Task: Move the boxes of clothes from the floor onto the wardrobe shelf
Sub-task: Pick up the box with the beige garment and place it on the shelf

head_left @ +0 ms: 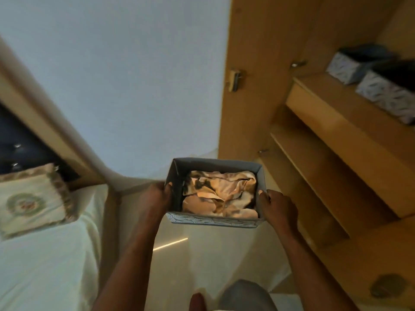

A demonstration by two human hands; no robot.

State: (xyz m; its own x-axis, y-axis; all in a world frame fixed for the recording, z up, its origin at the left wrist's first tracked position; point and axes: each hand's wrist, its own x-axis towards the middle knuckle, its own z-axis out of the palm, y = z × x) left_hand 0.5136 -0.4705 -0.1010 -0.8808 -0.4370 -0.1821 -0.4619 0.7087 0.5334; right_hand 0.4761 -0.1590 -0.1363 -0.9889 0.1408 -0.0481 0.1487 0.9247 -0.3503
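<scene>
**Soft box in mid-air, shelf already half taken**

The wardrobe (265, 52) is standing open on the right, the bed (45, 261) is lying on the left, and pale floor (202, 254) is showing between them. On the wardrobe shelf (332, 108), two patterned boxes (386, 93) are sitting toward its right end, leaving bare board at the left end. The carried box (213, 221) is hanging above the floor, apart from the shelf and lower than it, with folded peach clothes (221, 198) filling it. The left hand (155, 198) is gripping the left wall and the right hand (278, 207) the right wall, each grip clamped at the rim.

To my eye the walls are looking soft. Squeezed this way, they may be buckling inward, letting the box sag or tip and spill the clothes. On the lift, its far bottom edge could catch the shelf's front edge, or it could nudge the nearer box.

No brand or writing is readable. The box is showing only a swirling pattern, and the pillow (33, 205) a round emblem too blurred to read.
</scene>
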